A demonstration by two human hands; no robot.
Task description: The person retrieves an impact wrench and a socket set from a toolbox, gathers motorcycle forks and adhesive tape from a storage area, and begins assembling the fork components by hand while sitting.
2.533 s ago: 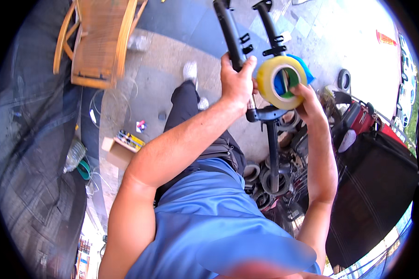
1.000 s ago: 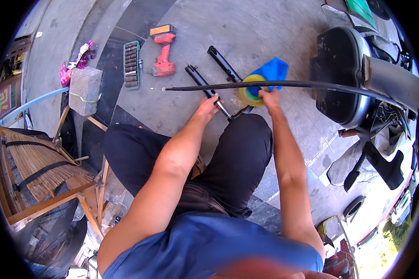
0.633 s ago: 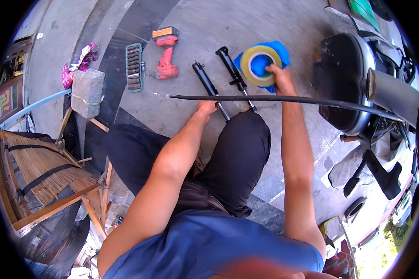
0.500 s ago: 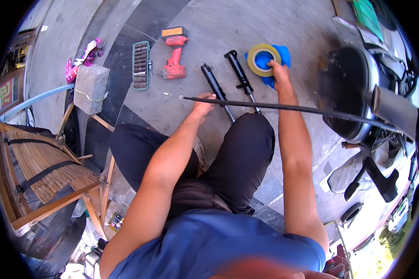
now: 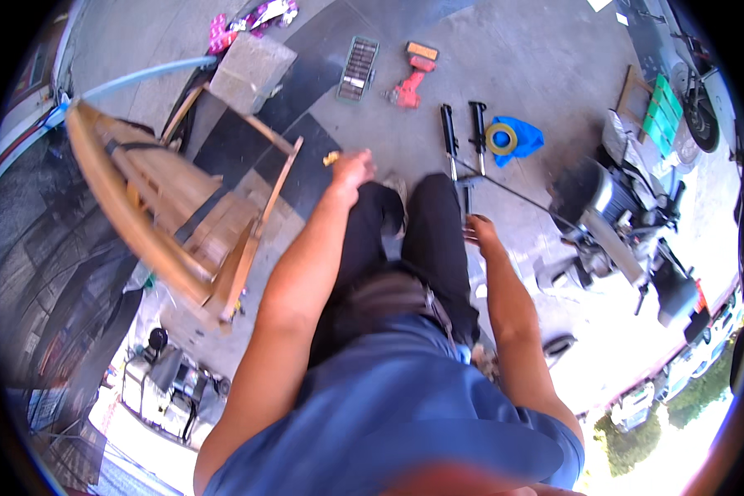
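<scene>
My left hand (image 5: 353,172) hangs above the floor left of my knees, fingers closed on a small yellow scrap (image 5: 331,158). My right hand (image 5: 480,231) is beside my right thigh, its fingers loosely apart and holding nothing I can see. Ahead of it, two black shock absorbers (image 5: 448,132) with silver rods lie on the floor. A roll of yellow tape (image 5: 500,139) lies on a blue cloth (image 5: 526,142) to their right. A thin black cable (image 5: 517,193) stretches from near the rods to the motorcycle parts (image 5: 608,215) on the right.
A red impact wrench (image 5: 408,87) and a green-edged socket set (image 5: 358,69) lie farther ahead. Left of me stands a wooden frame chair (image 5: 165,186), with a grey stone block (image 5: 252,70) beyond it. A green panel (image 5: 663,110) and a wheel (image 5: 703,124) stand at the far right.
My right hand has let go of the tape roll and drawn back. My left hand has released the black cable and moved left. My view has risen and shifted, with my legs straighter.
</scene>
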